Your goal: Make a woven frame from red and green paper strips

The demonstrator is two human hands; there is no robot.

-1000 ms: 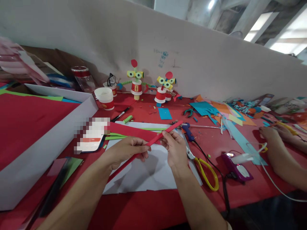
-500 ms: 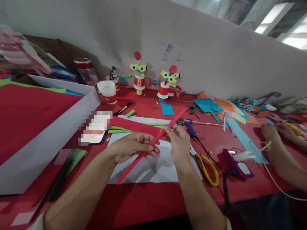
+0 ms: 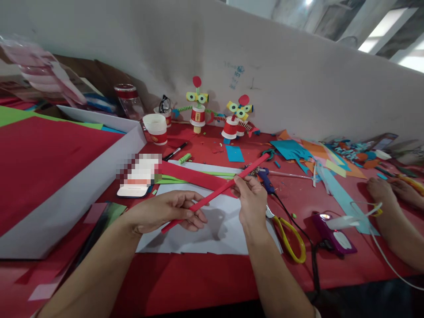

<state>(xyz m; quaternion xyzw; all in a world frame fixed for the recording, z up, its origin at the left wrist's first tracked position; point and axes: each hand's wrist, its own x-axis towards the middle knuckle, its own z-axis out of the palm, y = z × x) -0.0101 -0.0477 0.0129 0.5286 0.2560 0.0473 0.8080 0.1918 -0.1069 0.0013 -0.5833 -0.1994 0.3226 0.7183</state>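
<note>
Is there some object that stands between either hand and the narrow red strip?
Nothing visible does: the right hand pinches the narrow red strip toward its far end, and the left hand touches it near the other end.

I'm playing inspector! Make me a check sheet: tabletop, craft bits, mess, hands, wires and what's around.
Surface: red table, white paper beneath the hands.
Job's things: narrow red strip held slantwise; wider red strip and green strips lying partly over the paper.
Clutter: yellow-handled scissors, glue gun, coloured paper pieces, phone.
Hands: right hand pinches the narrow strip; left hand has its thumb over the lower part, firmness of grip unclear.
Cables: black cord from the glue gun; white cable on the right.
Surroundings: cup figures by the pale wall; another person's hands at the right.
</note>
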